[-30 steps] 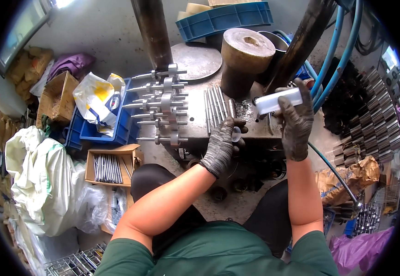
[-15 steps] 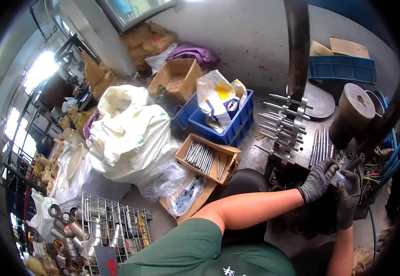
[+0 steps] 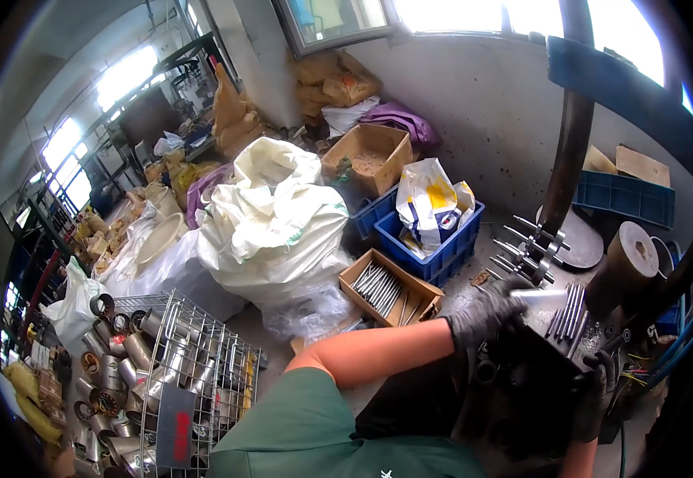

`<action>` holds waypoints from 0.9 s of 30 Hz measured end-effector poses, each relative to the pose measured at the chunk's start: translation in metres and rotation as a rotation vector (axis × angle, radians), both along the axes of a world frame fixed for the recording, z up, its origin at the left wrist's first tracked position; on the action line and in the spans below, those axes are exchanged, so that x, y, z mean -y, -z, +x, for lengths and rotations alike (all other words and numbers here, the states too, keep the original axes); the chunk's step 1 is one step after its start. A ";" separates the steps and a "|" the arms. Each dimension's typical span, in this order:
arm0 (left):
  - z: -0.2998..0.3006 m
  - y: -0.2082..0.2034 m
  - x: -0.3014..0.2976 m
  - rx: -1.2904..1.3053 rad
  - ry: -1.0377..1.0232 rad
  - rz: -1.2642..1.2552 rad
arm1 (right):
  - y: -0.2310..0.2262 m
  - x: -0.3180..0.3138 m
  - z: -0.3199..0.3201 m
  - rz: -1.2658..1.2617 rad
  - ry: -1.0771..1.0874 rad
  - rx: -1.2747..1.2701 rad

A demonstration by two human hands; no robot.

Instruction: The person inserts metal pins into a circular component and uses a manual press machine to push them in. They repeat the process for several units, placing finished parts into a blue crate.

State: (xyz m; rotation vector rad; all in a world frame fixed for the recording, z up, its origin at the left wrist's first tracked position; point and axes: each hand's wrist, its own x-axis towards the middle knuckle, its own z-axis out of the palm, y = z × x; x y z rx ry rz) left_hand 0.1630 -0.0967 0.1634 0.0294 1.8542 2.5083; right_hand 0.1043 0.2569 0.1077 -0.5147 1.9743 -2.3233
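Note:
My left hand [image 3: 486,315], in a dark grey work glove, is closed and blurred by motion. From its fingers a whitish, translucent block-like object [image 3: 541,298] sticks out to the right; its exact kind is unclear. Beyond it stands a rack of metal shafts with round collars [image 3: 531,253]. Several bare metal rods [image 3: 567,312] lie side by side on the bench, just right of the whitish object. My right hand [image 3: 597,394], gloved too, is low at the bench's right edge, beside small metal parts [image 3: 593,338]. Its fingers are dark and partly hidden.
A cardboard box of metal rods [image 3: 390,291] sits left of the bench, before a blue crate [image 3: 442,253] holding a plastic bag. A large white sack [image 3: 275,231] and a wire cage of metal cylinders [image 3: 203,350] stand farther left. A dark post [image 3: 569,151] rises behind the rack.
My view has turned leftward and up. My hands have parted: the left has swung away toward the rack with the whitish object, while the right has dropped back from it.

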 end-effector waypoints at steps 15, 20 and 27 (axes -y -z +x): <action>0.062 -0.025 0.198 -0.057 -0.786 0.579 | 0.006 -0.067 -0.003 0.035 -0.059 0.025; 0.031 -0.017 0.048 0.024 -0.145 0.224 | 0.005 -0.063 -0.025 0.571 0.274 -0.579; -0.051 0.049 -0.078 -0.171 0.028 -0.978 | -0.024 -0.059 -0.044 0.662 0.547 -0.880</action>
